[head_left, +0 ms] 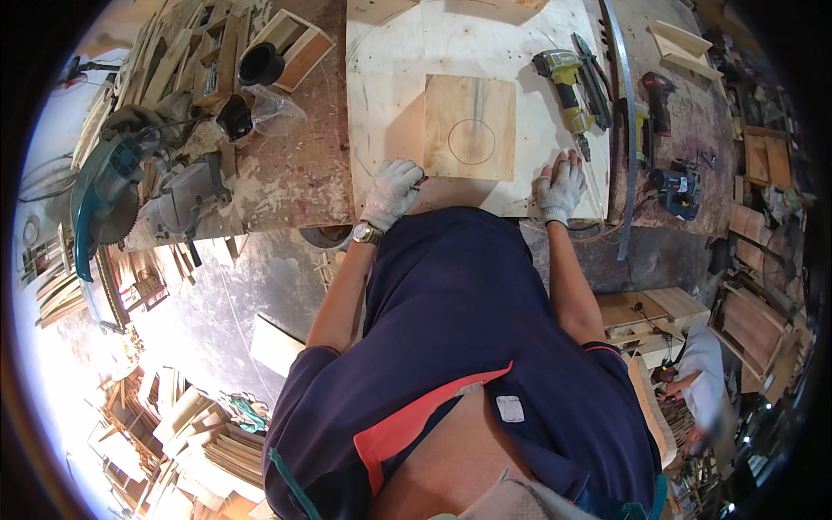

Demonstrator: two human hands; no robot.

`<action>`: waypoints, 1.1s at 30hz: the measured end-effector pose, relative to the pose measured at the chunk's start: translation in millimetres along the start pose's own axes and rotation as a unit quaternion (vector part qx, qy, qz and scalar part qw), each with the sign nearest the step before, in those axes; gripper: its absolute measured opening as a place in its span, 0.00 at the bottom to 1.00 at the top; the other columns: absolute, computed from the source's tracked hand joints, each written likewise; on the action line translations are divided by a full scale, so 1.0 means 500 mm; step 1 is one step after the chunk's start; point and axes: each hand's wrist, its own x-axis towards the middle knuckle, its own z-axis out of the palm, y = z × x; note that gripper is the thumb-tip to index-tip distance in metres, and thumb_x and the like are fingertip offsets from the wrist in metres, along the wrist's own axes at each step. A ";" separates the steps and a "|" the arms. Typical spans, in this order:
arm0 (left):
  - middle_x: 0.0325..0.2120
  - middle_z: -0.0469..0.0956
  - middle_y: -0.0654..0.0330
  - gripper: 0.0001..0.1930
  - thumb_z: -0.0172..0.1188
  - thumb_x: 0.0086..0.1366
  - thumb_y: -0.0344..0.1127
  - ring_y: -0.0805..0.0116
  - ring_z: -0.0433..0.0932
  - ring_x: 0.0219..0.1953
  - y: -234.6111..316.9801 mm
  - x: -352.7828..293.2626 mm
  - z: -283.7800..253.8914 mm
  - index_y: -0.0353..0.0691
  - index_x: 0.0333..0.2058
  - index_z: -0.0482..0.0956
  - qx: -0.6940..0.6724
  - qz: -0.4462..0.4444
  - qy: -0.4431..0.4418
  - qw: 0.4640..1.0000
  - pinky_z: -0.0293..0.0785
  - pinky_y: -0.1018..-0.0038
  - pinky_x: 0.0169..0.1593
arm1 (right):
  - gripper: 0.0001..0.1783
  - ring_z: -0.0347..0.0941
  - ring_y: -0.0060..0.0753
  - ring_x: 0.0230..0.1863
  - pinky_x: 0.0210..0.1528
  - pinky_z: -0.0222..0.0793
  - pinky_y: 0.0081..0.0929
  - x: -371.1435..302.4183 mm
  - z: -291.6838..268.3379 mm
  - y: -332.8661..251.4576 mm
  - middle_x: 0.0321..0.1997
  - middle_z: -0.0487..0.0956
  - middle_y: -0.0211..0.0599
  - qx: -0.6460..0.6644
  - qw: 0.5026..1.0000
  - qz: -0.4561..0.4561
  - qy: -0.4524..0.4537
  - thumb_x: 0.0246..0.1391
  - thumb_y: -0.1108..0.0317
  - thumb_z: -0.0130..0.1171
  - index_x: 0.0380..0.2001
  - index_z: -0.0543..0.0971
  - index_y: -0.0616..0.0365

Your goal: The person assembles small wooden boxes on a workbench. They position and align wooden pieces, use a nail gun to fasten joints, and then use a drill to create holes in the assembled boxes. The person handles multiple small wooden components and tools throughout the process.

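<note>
A square wooden piece (451, 95) with a circle drawn on it stands on the pale plywood board (381, 104) in front of me. My left hand (394, 192), in a whitish work glove, rests on the board by its near left corner. Its fingers are curled, and a small dark tip shows at them; what it is I cannot make out. To the right of the wooden piece, my right hand (563, 188), gloved too, lies on the board with fingers spread, holding nothing. Beyond it lies a yellow-green and black nail gun (563, 82).
Right of the board run a long metal straightedge (627, 130), a red-black drill (659, 100) and a blue jigsaw (678, 191). At the left stand a teal circular saw (108, 186) with exposed blade and an open wooden box (303, 61). Another person (702, 373) is at the lower right.
</note>
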 end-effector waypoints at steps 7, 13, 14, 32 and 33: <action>0.30 0.76 0.60 0.11 0.66 0.50 0.29 0.57 0.77 0.38 -0.052 -0.025 0.054 0.45 0.32 0.76 0.020 0.069 0.047 0.996 0.70 0.62 0.41 | 0.32 0.57 0.51 0.78 0.77 0.49 0.54 0.002 0.010 0.006 0.75 0.69 0.44 0.001 1.000 -0.006 0.010 0.61 0.52 0.59 0.65 0.74 0.53; 0.30 0.77 0.59 0.14 0.69 0.47 0.32 0.54 0.77 0.36 -0.088 -0.057 0.099 0.43 0.33 0.76 0.066 0.016 0.041 0.997 0.73 0.61 0.41 | 0.32 0.58 0.51 0.78 0.77 0.49 0.53 0.004 0.014 0.009 0.75 0.69 0.44 -0.004 1.000 -0.006 -0.002 0.61 0.51 0.59 0.65 0.75 0.53; 0.31 0.77 0.58 0.15 0.70 0.47 0.32 0.54 0.78 0.36 -0.089 -0.064 0.100 0.42 0.33 0.76 0.074 -0.012 0.028 0.997 0.74 0.60 0.41 | 0.32 0.58 0.51 0.77 0.77 0.49 0.53 0.003 0.014 0.009 0.75 0.69 0.44 -0.003 1.000 -0.007 0.000 0.61 0.51 0.59 0.65 0.75 0.53; 0.29 0.75 0.63 0.09 0.66 0.51 0.29 0.60 0.77 0.37 -0.040 0.009 -0.008 0.45 0.32 0.76 0.106 0.126 -0.010 0.986 0.71 0.65 0.42 | 0.32 0.59 0.52 0.77 0.76 0.51 0.53 0.002 0.007 0.000 0.74 0.69 0.44 -0.019 1.000 -0.005 0.007 0.61 0.52 0.59 0.65 0.75 0.54; 0.28 0.75 0.63 0.09 0.65 0.52 0.30 0.61 0.77 0.37 -0.047 0.014 -0.012 0.45 0.32 0.76 0.107 0.145 -0.015 0.983 0.72 0.65 0.42 | 0.32 0.59 0.52 0.77 0.76 0.51 0.53 0.002 0.006 -0.001 0.75 0.69 0.44 -0.015 1.000 -0.003 0.005 0.61 0.52 0.58 0.65 0.75 0.54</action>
